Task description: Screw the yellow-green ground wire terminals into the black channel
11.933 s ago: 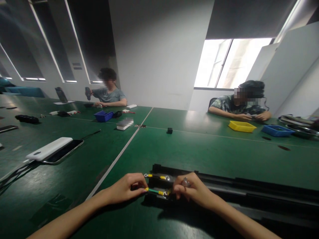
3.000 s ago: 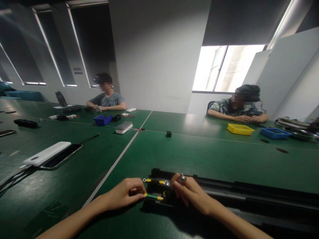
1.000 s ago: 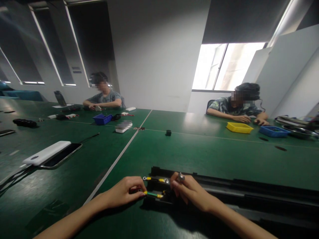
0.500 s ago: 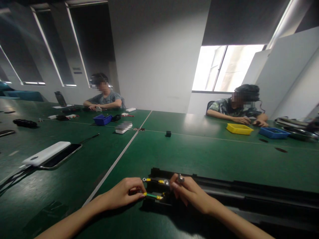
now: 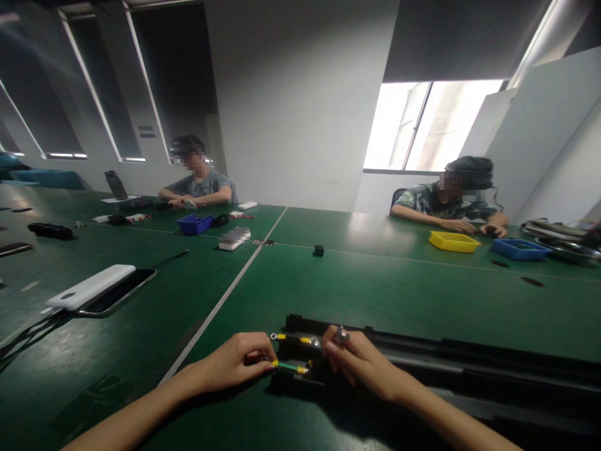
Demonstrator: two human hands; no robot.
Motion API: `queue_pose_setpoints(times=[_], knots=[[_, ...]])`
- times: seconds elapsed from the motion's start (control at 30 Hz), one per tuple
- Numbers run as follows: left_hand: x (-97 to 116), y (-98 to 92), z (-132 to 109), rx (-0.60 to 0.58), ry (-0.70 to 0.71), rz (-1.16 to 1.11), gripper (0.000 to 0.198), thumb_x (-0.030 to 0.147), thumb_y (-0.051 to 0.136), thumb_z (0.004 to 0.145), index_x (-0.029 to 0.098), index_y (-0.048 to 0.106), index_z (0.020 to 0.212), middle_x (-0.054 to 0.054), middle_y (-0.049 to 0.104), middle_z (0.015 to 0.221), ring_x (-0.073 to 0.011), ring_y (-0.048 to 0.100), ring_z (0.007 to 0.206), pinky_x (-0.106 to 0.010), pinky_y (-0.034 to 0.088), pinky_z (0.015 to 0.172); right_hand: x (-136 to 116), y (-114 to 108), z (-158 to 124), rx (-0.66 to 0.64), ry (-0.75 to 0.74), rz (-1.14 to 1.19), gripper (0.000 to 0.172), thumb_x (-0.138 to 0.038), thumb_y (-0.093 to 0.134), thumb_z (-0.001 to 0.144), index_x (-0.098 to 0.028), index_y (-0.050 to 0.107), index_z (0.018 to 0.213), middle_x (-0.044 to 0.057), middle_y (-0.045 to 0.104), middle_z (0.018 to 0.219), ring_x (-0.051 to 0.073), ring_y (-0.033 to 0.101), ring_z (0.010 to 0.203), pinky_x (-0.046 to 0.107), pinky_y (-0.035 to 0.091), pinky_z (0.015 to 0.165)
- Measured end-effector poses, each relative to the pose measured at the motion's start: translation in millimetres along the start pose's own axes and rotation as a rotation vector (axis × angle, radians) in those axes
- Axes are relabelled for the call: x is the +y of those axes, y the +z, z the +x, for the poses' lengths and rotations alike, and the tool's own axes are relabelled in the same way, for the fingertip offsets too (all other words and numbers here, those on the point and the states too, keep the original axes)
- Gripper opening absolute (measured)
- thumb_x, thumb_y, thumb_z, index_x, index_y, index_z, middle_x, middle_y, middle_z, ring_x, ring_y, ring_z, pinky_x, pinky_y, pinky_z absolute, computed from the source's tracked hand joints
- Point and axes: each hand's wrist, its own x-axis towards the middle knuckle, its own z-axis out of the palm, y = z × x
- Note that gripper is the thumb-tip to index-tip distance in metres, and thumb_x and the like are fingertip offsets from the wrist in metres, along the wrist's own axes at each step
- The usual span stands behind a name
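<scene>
At the left end of a long black channel-shaped housing (image 5: 417, 354), my left hand (image 5: 237, 363) pinches the near end of a short green wire (image 5: 288, 368) with yellow-sleeved ends. The wire's other end lies inside the housing, by my right hand (image 5: 359, 363). A tool with a round metal end (image 5: 343, 336) is gripped in my right hand; that end sticks up above the fingers, and its lower part is hidden. Just beyond the green wire runs a black wire (image 5: 295, 339) with yellow sleeves and ring terminals, one ring jutting past the housing's end.
A white power bank (image 5: 94, 287) and a phone (image 5: 123, 294) with cables lie at left. Farther off are a small black block (image 5: 318, 250), a blue bin (image 5: 194, 224), a yellow bin (image 5: 453, 242) and another blue bin (image 5: 520, 249). Two people sit across the table.
The view has shifted very slightly. Both hands keep nearly the same place and grip, at the green wire and on the tool.
</scene>
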Motion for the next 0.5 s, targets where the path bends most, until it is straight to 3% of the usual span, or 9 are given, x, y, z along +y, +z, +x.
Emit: queue_pose_setpoints(times=[0.5], knots=[[-1.0, 0.1, -0.3, -0.001, 0.007, 0.024, 0.007, 0.018, 0.058, 0.090, 0.016, 0.064, 0.090, -0.002, 0.061, 0.087, -0.0141, 0.055, 0.073, -0.021, 0.042, 0.064, 1.4, -0.4, 0.7, 0.005, -0.009, 0.004, 0.040, -0.052, 0.039, 0.096, -0.016, 0.049, 0.082, -0.002, 0.050, 0.066, 0.007, 0.044, 0.044, 0.018, 0.036, 0.043]])
